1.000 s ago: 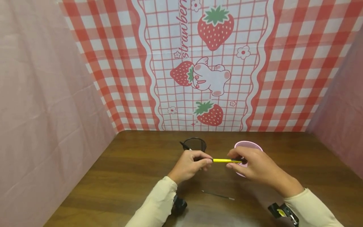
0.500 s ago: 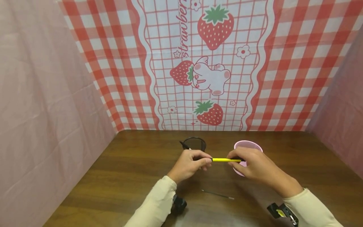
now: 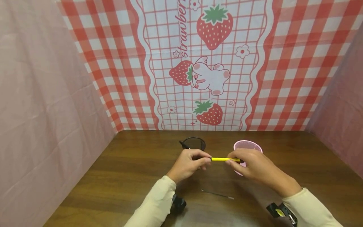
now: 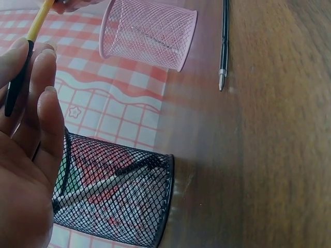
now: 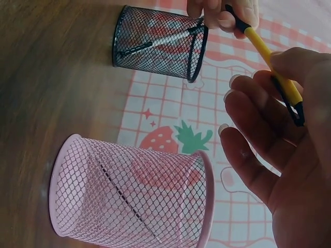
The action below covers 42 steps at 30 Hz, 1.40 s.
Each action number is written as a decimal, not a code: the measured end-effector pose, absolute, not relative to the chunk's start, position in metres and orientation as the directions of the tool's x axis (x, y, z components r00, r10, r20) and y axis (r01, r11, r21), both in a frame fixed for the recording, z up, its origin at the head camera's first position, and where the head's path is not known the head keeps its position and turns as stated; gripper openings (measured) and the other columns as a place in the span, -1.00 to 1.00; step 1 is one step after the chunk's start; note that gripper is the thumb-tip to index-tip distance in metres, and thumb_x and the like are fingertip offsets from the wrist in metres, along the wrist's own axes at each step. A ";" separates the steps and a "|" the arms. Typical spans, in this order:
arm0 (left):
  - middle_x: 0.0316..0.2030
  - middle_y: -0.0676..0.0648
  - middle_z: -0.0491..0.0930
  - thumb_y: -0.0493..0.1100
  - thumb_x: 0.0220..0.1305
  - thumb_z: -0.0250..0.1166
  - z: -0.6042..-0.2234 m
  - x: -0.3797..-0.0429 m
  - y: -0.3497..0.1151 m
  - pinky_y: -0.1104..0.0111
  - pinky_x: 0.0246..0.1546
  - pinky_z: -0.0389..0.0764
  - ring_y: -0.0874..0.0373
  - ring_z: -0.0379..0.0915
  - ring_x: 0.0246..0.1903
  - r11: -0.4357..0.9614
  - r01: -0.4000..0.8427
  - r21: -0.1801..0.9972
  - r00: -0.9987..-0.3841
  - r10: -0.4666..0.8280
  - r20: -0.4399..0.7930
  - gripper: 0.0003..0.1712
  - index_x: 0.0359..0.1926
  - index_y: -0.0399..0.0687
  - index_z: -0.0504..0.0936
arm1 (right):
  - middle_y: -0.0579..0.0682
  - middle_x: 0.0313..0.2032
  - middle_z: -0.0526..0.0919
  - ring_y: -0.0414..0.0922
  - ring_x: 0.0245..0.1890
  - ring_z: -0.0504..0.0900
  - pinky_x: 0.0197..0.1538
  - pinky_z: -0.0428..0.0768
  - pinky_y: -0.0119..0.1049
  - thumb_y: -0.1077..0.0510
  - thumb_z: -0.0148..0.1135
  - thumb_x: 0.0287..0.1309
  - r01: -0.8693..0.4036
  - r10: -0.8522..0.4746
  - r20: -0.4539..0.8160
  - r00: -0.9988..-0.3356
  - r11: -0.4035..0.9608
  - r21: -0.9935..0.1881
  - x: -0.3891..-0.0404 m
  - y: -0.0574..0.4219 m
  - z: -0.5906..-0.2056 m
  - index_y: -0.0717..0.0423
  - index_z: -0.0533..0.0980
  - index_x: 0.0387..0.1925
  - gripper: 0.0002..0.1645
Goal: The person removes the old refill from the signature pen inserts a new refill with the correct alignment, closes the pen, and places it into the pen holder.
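Observation:
Between my two hands a yellow ballpoint pen (image 3: 221,159) with a black grip and a black clip lies level above the table. My left hand (image 3: 187,164) pinches its black grip end between thumb and fingers. At the other end, the thumb and forefinger of my right hand (image 3: 256,164) hold the yellow barrel near the clip (image 5: 286,98); the other fingers are spread beside it. A thin pen refill (image 3: 217,194) with a light tip lies on the table, below and between the hands.
A black mesh pen cup (image 5: 160,44) with a black-and-white pen leaning in it stands behind my left hand. Behind my right hand stands a pink mesh pen cup (image 5: 132,196), a thin dark stick inside. A checked strawberry cloth (image 3: 212,72) hangs behind the wooden table (image 3: 136,189).
The fingers of my right hand have shifted slightly on the pen's clip end. Both hands otherwise keep their places, and the refill and cups have not moved.

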<state>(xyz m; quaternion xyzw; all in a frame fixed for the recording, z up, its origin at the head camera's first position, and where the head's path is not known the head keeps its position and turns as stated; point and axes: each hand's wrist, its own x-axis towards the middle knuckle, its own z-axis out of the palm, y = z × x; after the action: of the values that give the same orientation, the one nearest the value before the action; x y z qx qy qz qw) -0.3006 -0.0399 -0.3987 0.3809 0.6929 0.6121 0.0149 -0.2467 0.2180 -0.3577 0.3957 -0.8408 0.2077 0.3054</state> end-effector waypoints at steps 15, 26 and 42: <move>-0.32 -0.07 0.75 -0.21 0.33 0.36 -0.399 -0.302 -0.040 -0.12 -0.35 0.67 0.14 0.63 -0.49 -0.027 0.509 0.860 -0.704 0.561 0.435 -0.80 -0.11 -0.24 0.75 | -0.41 -0.43 0.57 -0.45 -0.45 0.45 -0.39 0.54 -0.43 0.23 0.42 0.17 -0.732 -0.513 0.595 -0.619 0.651 -0.201 -0.245 0.216 -0.360 -0.11 0.63 -0.35 -0.85; -0.34 -0.07 0.75 -0.21 0.33 0.36 -0.400 -0.302 -0.041 0.05 -0.38 0.70 0.12 0.64 -0.53 -0.030 0.509 0.860 -0.701 0.565 0.435 -0.81 -0.11 -0.23 0.75 | -0.43 -0.40 0.57 -0.43 -0.44 0.48 -0.35 0.51 -0.50 0.20 0.47 0.11 -0.758 -0.525 0.628 -0.574 0.631 -0.165 -0.246 0.215 -0.360 -0.12 0.65 -0.32 -0.84; -0.33 -0.18 0.74 -0.20 0.35 0.35 -0.401 -0.303 -0.041 -0.10 -0.36 0.67 0.12 0.64 -0.51 -0.021 0.507 0.862 -0.705 0.565 0.428 -0.81 -0.11 -0.21 0.75 | -0.33 -0.32 0.63 -0.38 -0.41 0.58 -0.32 0.58 -0.52 0.18 0.59 -0.09 -0.785 -0.551 0.647 -0.526 0.607 -0.121 -0.248 0.210 -0.361 -0.01 0.57 -0.17 -0.58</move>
<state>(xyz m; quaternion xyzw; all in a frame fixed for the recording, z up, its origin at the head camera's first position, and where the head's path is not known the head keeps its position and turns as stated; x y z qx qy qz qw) -0.3028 -0.0406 -0.4009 0.3832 0.6991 0.6032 0.0242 -0.2476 0.2098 -0.3605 0.3933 -0.8494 0.2041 0.2866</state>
